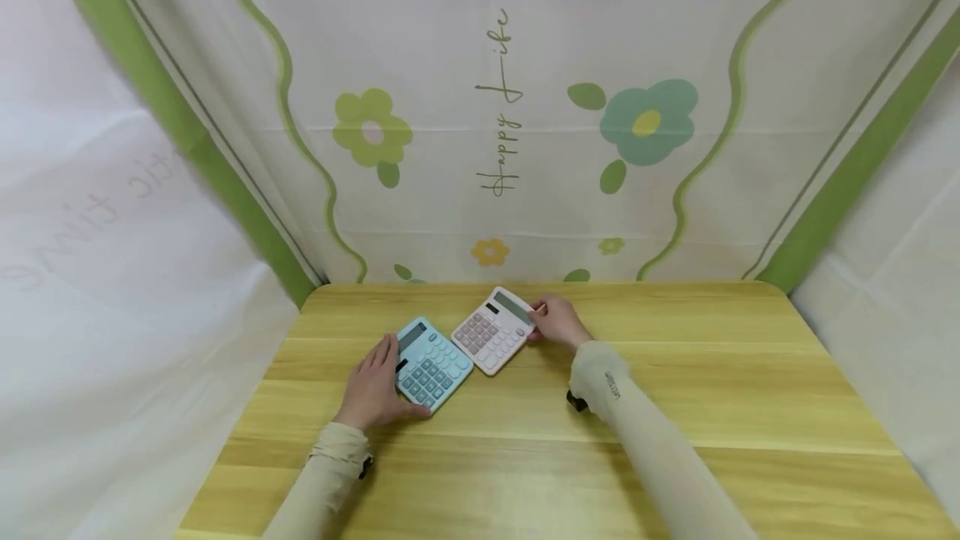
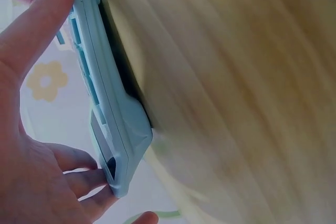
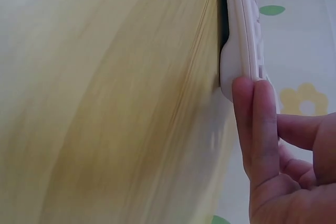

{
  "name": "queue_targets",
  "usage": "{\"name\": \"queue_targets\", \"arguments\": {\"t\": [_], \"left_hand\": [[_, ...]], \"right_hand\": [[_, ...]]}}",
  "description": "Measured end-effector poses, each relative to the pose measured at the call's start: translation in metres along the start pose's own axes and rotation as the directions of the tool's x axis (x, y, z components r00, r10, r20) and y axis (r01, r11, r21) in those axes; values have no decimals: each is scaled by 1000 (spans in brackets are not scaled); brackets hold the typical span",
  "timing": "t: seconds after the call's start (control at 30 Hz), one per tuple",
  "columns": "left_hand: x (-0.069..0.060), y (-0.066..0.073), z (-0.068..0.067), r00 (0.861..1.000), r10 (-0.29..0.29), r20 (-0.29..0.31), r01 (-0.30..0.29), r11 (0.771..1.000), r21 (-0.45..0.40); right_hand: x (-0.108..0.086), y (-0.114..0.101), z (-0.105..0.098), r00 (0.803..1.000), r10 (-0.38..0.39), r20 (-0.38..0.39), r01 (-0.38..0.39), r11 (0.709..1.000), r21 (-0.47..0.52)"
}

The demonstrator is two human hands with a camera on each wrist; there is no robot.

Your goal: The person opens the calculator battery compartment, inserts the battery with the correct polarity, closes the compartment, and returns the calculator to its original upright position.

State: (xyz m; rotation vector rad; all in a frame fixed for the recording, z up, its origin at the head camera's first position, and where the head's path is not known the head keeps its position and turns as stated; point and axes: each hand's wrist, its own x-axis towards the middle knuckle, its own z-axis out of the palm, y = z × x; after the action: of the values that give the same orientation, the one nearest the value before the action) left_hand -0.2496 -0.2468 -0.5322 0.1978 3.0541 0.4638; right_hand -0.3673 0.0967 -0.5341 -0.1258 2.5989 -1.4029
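In the head view, a light blue calculator point(image 1: 435, 367) and a pale pink calculator point(image 1: 493, 330) lie on the wooden table with their near corners almost together, both turned at an angle. My left hand point(image 1: 372, 386) spans the blue one, thumb at its lower corner and fingers along its display end. The left wrist view shows that calculator's side point(image 2: 107, 87) between thumb and fingers. At the display-end edge of the pink calculator is my right hand point(image 1: 558, 321), which holds it by the fingertips. Its fingers point(image 3: 264, 124) meet the calculator's side in the right wrist view.
The wooden table point(image 1: 675, 407) reaches back to a white flowered curtain point(image 1: 525, 215). More white cloth hangs at the left point(image 1: 135, 290) and right point(image 1: 892, 273). Both calculators are close to the table's back edge.
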Motion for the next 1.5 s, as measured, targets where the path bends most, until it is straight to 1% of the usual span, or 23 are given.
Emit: {"name": "queue_targets", "arguments": {"t": [0.13, 0.3, 0.53, 0.67, 0.97, 1.33, 1.5], "left_hand": [[0, 2, -2, 1000, -1, 3, 1, 1000, -6], [1, 4, -2, 1000, -8, 3, 8, 1000, -16], [2, 3, 0, 1000, -14, 0, 14, 1000, -25], [3, 4, -1, 1000, -15, 1, 15, 1000, -26], [3, 4, -2, 1000, -23, 10, 23, 1000, -16], [3, 6, -2, 1000, -19, 15, 19, 1000, -17], [2, 4, -2, 1000, -24, 14, 24, 1000, -18]], "right_hand": [[5, -3, 6, 1000, -11, -8, 12, 1000, 19], [10, -5, 12, 999, -30, 13, 30, 999, 38], [12, -8, 18, 998, -63, -3, 63, 998, 14], [13, -9, 20, 999, -37, -2, 37, 997, 67], [14, -10, 26, 999, -33, -7, 34, 988, 153], [18, -9, 31, 999, -35, -14, 36, 983, 182], [18, -10, 35, 999, -34, -1, 34, 982, 186]]}}
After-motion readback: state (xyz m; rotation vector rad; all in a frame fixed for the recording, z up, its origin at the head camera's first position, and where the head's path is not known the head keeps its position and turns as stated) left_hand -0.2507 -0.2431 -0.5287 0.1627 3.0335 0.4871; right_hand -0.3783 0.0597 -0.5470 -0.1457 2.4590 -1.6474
